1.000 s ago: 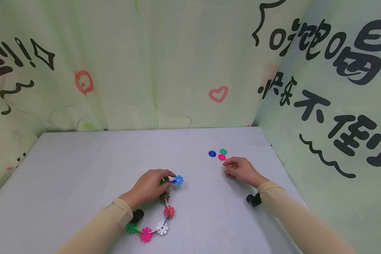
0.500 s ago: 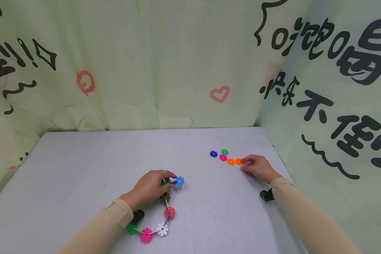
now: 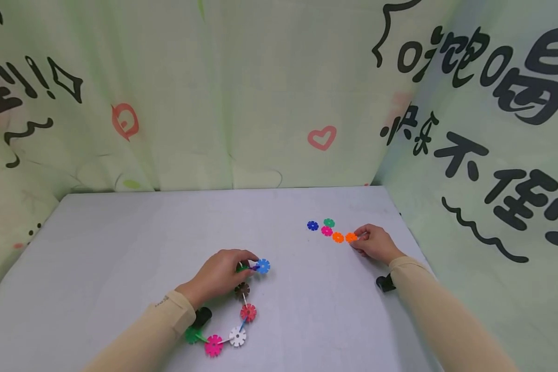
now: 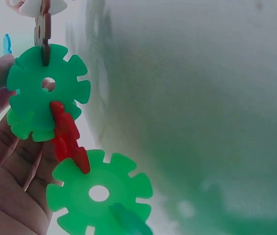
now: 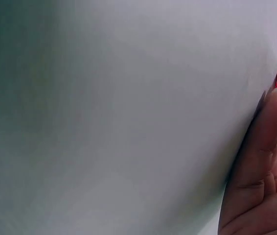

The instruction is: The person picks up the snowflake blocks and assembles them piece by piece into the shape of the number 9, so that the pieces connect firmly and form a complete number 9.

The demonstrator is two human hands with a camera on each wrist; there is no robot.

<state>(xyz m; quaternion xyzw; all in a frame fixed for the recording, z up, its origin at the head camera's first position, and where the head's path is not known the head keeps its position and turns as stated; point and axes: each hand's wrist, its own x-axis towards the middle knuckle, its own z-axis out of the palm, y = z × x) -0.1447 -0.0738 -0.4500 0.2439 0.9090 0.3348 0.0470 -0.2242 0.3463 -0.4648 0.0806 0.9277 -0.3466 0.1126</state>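
Observation:
My left hand [image 3: 223,268] pinches the upper end of a chain of slotted plastic snowflake discs. A light blue disc [image 3: 262,266] sticks out past its fingertips, joined to a purple disc [image 3: 254,267]. The chain curves down through brown [image 3: 242,290], red [image 3: 248,312], white [image 3: 237,336] and pink [image 3: 214,345] discs. In the left wrist view, green discs [image 4: 31,105] joined by a red disc [image 4: 69,139] hang beside the palm. At the table's right, my right hand [image 3: 375,244] has thumb and index finger at the edge of an orange disc [image 3: 351,237], pinching it.
Several loose discs lie left of the right hand: another orange one [image 3: 338,237], a pink one [image 3: 326,231], a green one [image 3: 329,222] and a dark blue one [image 3: 312,226]. The white table [image 3: 144,232] is bordered by a printed curtain [image 3: 260,103].
My right hand has moved right from over the loose discs, bringing both orange discs into view, then shifted slightly back left at the right-hand one. The left hand holds the chain nearly still.

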